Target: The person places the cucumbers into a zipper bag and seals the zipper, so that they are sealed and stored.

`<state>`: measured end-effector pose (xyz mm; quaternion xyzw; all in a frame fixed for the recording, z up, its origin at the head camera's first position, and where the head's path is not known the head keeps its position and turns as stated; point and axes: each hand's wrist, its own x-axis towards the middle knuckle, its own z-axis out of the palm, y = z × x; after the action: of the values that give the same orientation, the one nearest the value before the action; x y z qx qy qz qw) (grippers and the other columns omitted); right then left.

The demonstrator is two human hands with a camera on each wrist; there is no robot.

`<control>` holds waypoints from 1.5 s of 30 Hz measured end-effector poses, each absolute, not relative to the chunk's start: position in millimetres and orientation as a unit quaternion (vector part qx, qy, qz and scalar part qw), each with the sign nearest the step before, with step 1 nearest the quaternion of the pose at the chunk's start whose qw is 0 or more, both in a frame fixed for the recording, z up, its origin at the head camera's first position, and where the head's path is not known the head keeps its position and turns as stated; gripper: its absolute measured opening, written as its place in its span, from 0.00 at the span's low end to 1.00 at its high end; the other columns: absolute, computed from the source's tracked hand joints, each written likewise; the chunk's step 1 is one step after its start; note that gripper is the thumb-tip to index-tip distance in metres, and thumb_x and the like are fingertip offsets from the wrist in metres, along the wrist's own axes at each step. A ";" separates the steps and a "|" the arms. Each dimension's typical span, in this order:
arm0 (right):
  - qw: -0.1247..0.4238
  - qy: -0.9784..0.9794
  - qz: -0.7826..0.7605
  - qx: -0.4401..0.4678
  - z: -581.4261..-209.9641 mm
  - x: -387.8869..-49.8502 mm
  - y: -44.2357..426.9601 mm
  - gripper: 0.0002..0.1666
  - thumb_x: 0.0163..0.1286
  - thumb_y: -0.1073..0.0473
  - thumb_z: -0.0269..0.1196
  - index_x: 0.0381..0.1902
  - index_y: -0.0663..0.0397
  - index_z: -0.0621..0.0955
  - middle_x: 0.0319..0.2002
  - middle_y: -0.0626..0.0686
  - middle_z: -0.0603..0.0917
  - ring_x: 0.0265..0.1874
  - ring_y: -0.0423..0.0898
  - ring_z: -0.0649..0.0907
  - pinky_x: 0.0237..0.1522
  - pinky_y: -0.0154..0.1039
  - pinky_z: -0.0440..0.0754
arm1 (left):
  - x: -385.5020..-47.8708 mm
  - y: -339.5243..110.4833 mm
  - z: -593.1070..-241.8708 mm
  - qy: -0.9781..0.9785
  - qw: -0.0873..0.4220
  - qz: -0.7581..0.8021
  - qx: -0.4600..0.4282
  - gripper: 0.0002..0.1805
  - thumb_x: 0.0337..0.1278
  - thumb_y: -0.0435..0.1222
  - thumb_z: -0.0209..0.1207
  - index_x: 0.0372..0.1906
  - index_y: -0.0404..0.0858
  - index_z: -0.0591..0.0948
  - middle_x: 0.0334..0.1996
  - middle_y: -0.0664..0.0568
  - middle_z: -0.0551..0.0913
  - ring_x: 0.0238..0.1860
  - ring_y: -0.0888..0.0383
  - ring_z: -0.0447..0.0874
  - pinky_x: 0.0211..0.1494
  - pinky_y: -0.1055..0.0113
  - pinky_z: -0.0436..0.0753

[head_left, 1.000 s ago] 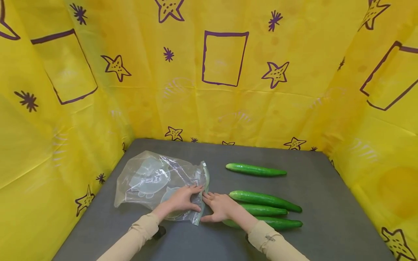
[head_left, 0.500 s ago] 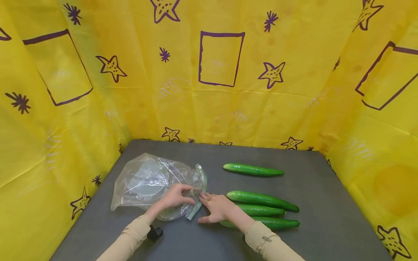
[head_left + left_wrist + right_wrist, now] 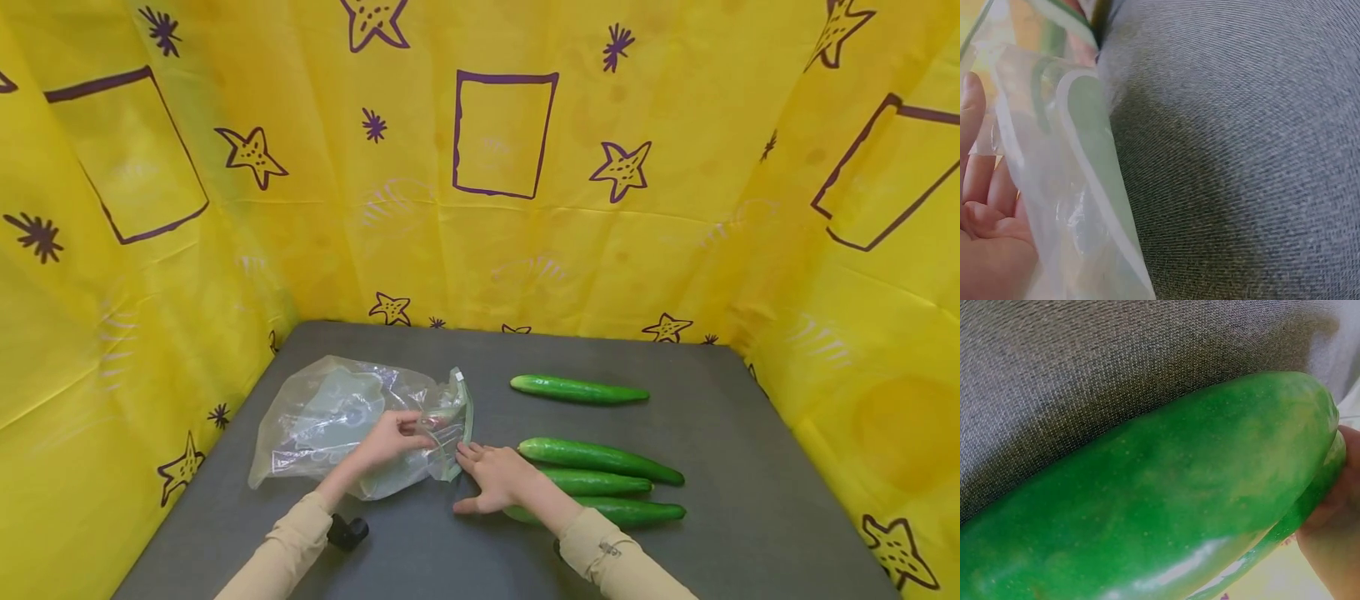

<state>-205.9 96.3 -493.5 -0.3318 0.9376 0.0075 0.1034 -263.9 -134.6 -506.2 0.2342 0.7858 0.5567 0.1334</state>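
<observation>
A clear zip bag (image 3: 300, 446) with pale printed shapes lies on the left half of the table, its green-edged mouth facing right and partly spread. My left hand (image 3: 390, 437) pinches the plastic near that mouth between thumb and fingers; the left wrist view shows the bag's film beside the palm (image 3: 997, 262). My right hand (image 3: 498, 477) lies palm down with straight fingers, its fingertips at the bag's mouth edge. Under and beside the right wrist lie three cucumbers (image 3: 600, 457), one filling the right wrist view as a large green cucumber (image 3: 1147, 487).
Another cucumber (image 3: 577, 390) lies alone farther back on the dark grey table (image 3: 720, 417). Yellow cloth walls (image 3: 315, 250) with purple stars and rectangles enclose the back and both sides. A black strap piece (image 3: 348, 532) sits at the left wrist.
My left hand has drawn back leftward from the bag's mouth, and its fingers have closed on the plastic. The mouth now gapes wider. My right hand has hardly moved.
</observation>
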 end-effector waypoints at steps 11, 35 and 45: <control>0.092 0.937 0.012 -0.337 -492.9 -205.8 95.6 0.50 0.59 0.24 0.52 0.69 0.50 0.67 0.71 0.51 0.65 0.69 0.47 0.68 0.64 0.39 0.71 | -266.8 -145.6 -501.8 0.764 0.150 0.610 0.151 0.19 0.56 0.36 0.63 0.52 0.31 0.80 0.53 0.36 0.80 0.46 0.64 0.84 0.50 0.67 0.79; 0.129 0.938 -0.047 -0.319 -493.9 -208.7 101.9 0.48 0.60 0.25 0.51 0.70 0.46 0.65 0.71 0.51 0.65 0.67 0.49 0.69 0.61 0.47 0.74 | -263.2 -142.1 -509.4 0.754 0.148 0.613 0.186 0.16 0.53 0.31 0.63 0.43 0.22 0.77 0.45 0.33 0.83 0.38 0.69 0.85 0.45 0.71 0.83; 0.137 0.931 -0.124 -0.316 -492.3 -217.0 109.3 0.40 0.65 0.30 0.51 0.68 0.47 0.69 0.69 0.47 0.69 0.63 0.48 0.74 0.60 0.43 0.75 | -260.8 -139.7 -509.4 0.742 0.157 0.621 0.200 0.23 0.54 0.31 0.63 0.52 0.21 0.74 0.49 0.24 0.77 0.39 0.68 0.85 0.48 0.71 0.82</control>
<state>-217.0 109.3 -492.3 -0.3155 0.9308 -0.1235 0.1370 -260.8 -139.7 -509.4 0.2003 0.7417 0.6207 0.1565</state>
